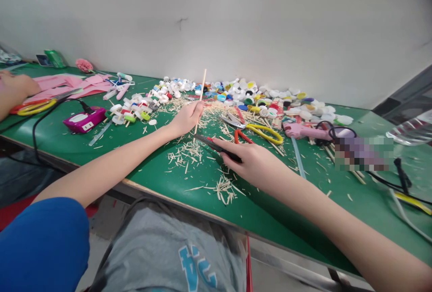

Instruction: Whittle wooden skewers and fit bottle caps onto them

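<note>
My left hand (187,119) is closed around a thin wooden stick (203,84), which stands nearly upright and pokes out above and below the fingers. In my right hand (251,159) is a black utility knife (211,142) with a red part; its front end meets the lower part of the stick. Pale wood slivers (185,154) lie scattered on the green table (162,175) below both hands. Just beyond my right hand are yellow-handled scissors (266,133) and a tool with orange-red handles (241,137), partly hidden.
Plastic bottle caps (236,89) are heaped along the white partition (216,22). To the left are caps on sticks (133,111), a purple box with a cord (84,119), and another person's arm (20,86) near pink paper (64,83). A pink glue gun (307,131) and cables lie right.
</note>
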A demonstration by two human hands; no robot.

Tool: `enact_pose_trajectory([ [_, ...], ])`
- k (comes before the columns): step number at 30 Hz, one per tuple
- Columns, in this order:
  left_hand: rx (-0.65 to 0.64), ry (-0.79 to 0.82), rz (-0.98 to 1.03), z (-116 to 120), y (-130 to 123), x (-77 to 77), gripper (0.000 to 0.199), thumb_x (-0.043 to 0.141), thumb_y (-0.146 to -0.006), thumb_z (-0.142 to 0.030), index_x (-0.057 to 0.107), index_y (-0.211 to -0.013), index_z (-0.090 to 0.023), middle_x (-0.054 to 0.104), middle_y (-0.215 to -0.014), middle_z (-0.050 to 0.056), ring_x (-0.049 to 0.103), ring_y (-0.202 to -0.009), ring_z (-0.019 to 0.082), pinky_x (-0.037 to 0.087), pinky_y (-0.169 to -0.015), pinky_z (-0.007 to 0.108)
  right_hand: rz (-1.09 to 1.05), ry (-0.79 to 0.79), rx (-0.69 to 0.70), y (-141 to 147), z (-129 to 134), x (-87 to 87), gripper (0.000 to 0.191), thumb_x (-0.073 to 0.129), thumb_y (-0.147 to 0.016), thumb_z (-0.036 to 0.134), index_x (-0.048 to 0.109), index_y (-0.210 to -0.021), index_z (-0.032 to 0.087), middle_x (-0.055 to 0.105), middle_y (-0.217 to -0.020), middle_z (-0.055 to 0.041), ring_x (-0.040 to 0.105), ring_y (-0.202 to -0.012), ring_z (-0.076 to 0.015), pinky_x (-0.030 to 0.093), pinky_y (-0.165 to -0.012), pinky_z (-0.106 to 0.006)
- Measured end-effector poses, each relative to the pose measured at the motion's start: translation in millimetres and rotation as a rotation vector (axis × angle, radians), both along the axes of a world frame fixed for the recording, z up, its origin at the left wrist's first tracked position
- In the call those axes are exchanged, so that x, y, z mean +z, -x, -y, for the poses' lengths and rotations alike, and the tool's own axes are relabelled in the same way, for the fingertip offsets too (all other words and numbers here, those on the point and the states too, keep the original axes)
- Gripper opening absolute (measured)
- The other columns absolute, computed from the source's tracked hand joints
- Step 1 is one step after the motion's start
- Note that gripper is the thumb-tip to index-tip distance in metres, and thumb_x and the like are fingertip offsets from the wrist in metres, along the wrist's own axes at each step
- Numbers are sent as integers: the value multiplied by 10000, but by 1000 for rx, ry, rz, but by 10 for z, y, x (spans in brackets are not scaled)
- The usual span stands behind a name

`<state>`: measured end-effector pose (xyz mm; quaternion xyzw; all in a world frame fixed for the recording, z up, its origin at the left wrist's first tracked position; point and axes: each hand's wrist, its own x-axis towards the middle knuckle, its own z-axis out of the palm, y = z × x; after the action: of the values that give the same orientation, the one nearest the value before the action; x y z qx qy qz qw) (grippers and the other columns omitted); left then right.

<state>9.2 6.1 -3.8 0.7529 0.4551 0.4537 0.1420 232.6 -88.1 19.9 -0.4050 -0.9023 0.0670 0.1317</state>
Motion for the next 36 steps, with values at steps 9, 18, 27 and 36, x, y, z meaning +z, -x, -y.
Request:
enact_pose_trajectory([
  [9, 4, 15, -4, 4, -1, 2, 494, 223, -966, -491, 428, -640, -182, 465, -525, -21, 445, -519, 66, 386, -600, 234, 66, 54, -15, 31, -5, 11, 462, 408, -939, 330, 486, -1394, 339, 639, -822, 5, 418, -530, -28, 301, -540, -172],
  [18, 5, 7, -4, -5, 5, 2, 478, 234, -966, -485, 426, -647, -186, 468, -532, -20, 439, -520, 66, 380, -595, 243, 37, 5, 18, 33, -5, -1, 449, 420, -935, 338, 513, -1374, 338, 643, -837, -3, 444, -560, -35, 314, -554, -170],
  [27, 4, -9, -2, -22, -2, -8, 476, 235, -967, -476, 426, -642, -185, 468, -533, -18, 439, -518, 68, 389, -589, 238, 21, -129, -5, 14, -37, -7, 460, 379, -941, 342, 501, -1384, 331, 635, -866, -13, 484, -628, -48, 342, -584, -194],
  [36, 9, 0, -5, -6, -11, 2, 464, 243, -968, -471, 418, -641, -191, 458, -524, -21, 432, -514, 71, 383, -591, 244, -7, -3, 0, 23, -12, 65, 478, 383, -941, 338, 480, -1408, 302, 635, -831, -19, 397, -534, -41, 292, -543, -194],
])
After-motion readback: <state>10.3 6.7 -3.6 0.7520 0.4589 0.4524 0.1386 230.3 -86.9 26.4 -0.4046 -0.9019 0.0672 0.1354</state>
